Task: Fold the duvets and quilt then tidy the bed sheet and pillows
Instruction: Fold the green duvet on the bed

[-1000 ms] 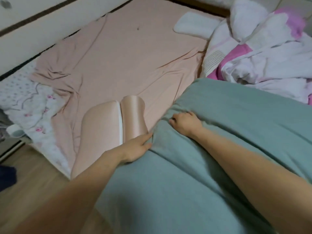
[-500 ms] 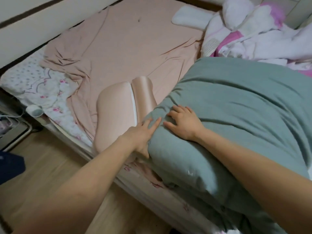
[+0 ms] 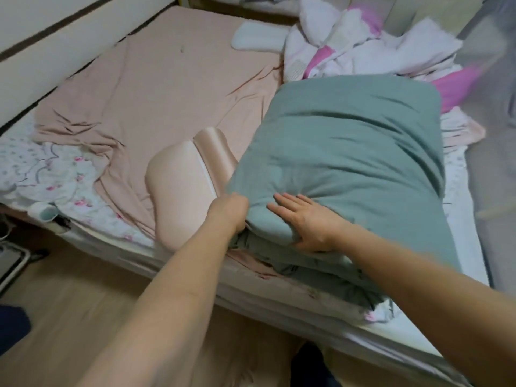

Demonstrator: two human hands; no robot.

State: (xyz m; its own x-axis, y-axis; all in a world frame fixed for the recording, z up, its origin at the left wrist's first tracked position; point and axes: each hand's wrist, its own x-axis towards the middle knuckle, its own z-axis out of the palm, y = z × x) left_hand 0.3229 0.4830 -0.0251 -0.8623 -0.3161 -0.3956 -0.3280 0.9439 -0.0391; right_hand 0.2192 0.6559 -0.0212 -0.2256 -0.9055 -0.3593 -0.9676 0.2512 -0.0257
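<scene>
Green duvet (image 3: 349, 152), folded: lying directly ahead of both hands. Your left hand (image 3: 230, 212) is gripping its near corner to hold the layers together; your right hand (image 3: 303, 219) is pressing flat-fingered, steadying the fold.

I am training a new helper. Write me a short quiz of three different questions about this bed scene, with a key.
1. True or false: the right hand lies flat on the green duvet.
2. Which hand bunches the duvet's near corner: A left, B right?
3. Fill in: the pink pillow lies to the ____ of the duvet.

Key: 1 true; 2 A, the left hand; 3 left.
</scene>
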